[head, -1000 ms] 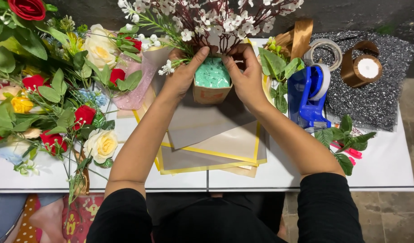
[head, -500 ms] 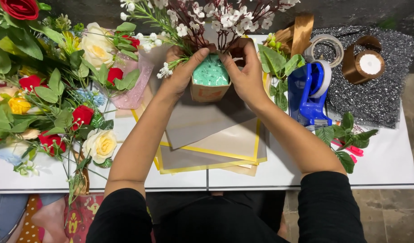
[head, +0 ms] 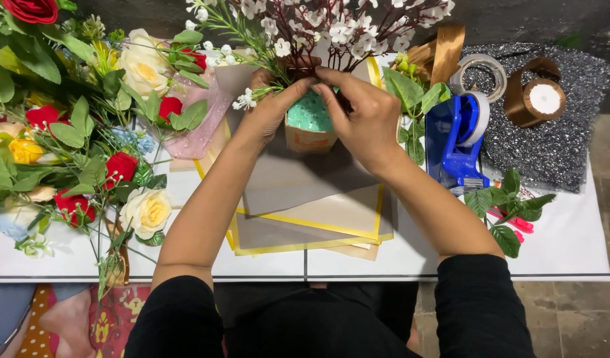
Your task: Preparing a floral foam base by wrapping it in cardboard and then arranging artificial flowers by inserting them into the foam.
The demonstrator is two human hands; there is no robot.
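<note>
Small tan pot (head: 309,138) near the table's (head: 570,245) far edge, sitting on stacked wrapping sheets (head: 305,205) — grey and beige, yellow-edged. The pot is filled with teal foam (head: 309,113), surface pebbled, top roughly level with the rim. White-blossom branches (head: 331,26) with dark stems rise from the foam and spread out toward the top of view.

Left hand (head: 268,109) cups the pot's left side, fingers curled round the stems at the foam's far edge. Right hand (head: 361,113) covers the right side, thumb and forefinger pinched together over the foam where the stems enter — exactly which stem they hold cannot be told. Both hands touch above the foam.

Left of the pot: a heap of artificial roses (head: 66,132), red, cream and yellow, with green leaves. Right: blue tape dispenser (head: 457,142), clear tape roll (head: 481,71), brown ribbon spool (head: 534,99) on silver glitter sheet (head: 557,146). Loose leaf sprig (head: 510,205) at the right edge.
</note>
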